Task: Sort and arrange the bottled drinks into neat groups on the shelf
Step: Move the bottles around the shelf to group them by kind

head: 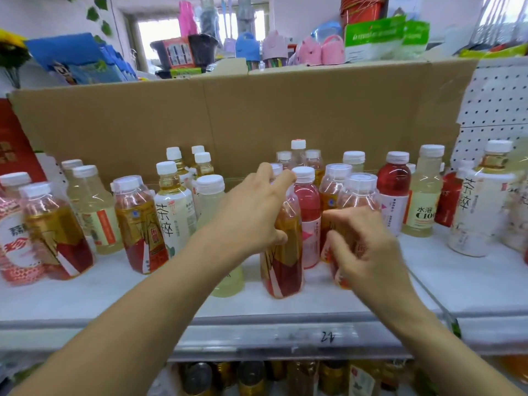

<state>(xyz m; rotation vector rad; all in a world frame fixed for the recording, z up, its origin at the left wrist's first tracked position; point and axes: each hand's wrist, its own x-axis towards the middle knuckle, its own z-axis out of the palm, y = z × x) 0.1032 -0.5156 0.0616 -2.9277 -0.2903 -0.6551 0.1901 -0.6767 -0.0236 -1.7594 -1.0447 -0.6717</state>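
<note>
Several bottled drinks stand on a white shelf (314, 307). My left hand (251, 215) grips an amber tea bottle with a red and gold label (283, 270) near the shelf's middle. My right hand (363, 247) curls round a second amber tea bottle (357, 195) just to its right. A pink drink bottle (307, 212) stands between and behind them. A pale yellow bottle (228, 281) sits partly hidden under my left forearm. More amber bottles (137, 224), white-label tea bottles (173, 210) and pale lemon bottles (425, 201) stand to either side.
A brown cardboard sheet (228, 118) backs the shelf. White pegboard (497, 92) rises at the right. A red box (14, 144) stands at the far left. Bags and cups crowd the top. More bottles (251, 378) fill the shelf below.
</note>
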